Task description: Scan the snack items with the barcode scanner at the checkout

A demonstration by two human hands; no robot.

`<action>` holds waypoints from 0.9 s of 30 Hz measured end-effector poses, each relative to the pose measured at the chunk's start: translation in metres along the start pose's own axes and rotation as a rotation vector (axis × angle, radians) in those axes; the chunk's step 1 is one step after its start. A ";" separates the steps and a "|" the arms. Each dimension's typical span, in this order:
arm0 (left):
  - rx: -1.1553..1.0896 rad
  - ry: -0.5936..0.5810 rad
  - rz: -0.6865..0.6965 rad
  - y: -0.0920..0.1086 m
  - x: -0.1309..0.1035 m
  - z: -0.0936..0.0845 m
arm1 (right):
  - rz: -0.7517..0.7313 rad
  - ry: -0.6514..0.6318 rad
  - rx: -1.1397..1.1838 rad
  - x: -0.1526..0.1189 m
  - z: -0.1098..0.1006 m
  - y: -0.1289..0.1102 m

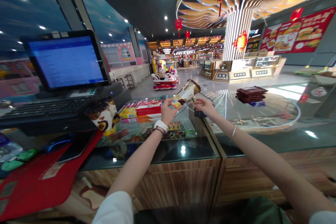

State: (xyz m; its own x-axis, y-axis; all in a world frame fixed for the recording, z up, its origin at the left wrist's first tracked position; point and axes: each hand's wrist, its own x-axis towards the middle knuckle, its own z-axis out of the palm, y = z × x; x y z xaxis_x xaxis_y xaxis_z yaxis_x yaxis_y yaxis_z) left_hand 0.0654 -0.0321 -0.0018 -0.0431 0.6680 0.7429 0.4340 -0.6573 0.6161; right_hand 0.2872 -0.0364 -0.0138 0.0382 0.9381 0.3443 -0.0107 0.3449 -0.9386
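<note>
My left hand [168,112] is closed around a printed drink cup [185,93] in white, yellow and brown. The cup is tilted, its dark top pointing up and to the right. Close by on the right, my right hand [204,106] has its fingers drawn together beside a small black device [200,113] with a cable; what they grip, if anything, I cannot make out. Two similar cups [103,119] stand upright by the keyboard. Red and yellow boxed packets [147,108] lie stacked left of my left hand.
A monitor [67,61] and black keyboard [47,110] stand at the left. A phone [76,147] lies on a red mat [52,185], near a blue-lit mouse [56,142]. Dark red packets [250,94] are piled on the glass counter [275,140] at the right.
</note>
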 end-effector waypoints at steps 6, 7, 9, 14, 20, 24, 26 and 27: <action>-0.266 -0.100 -0.147 0.006 -0.007 0.009 | 0.037 -0.152 0.271 -0.005 0.028 -0.013; -0.290 -0.134 -0.160 0.006 -0.006 0.009 | 0.036 -0.154 0.291 -0.006 0.030 -0.014; -0.302 -0.209 -0.173 0.004 -0.005 0.009 | 0.031 -0.127 0.328 -0.008 0.034 -0.014; -0.182 -0.241 -0.091 0.005 -0.006 0.008 | 0.017 -0.023 0.346 -0.014 0.038 -0.011; -0.067 -0.203 0.032 0.025 -0.008 0.003 | -0.004 0.063 0.188 -0.018 0.041 -0.010; -0.035 -0.206 -0.001 0.030 -0.011 -0.013 | -0.050 -0.007 0.158 -0.021 0.044 -0.011; -0.002 -0.203 -0.015 0.029 -0.016 -0.027 | -0.071 -0.074 0.136 -0.023 0.050 -0.012; 0.019 -0.206 -0.020 0.028 -0.019 -0.035 | -0.080 -0.107 0.125 -0.025 0.054 -0.011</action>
State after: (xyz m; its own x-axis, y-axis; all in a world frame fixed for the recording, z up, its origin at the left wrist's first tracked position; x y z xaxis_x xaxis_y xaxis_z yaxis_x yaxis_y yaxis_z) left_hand 0.0467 -0.0753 0.0108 0.1321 0.7391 0.6605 0.4522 -0.6379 0.6234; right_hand 0.2325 -0.0618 -0.0103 -0.0628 0.9030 0.4250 -0.1367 0.4140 -0.9000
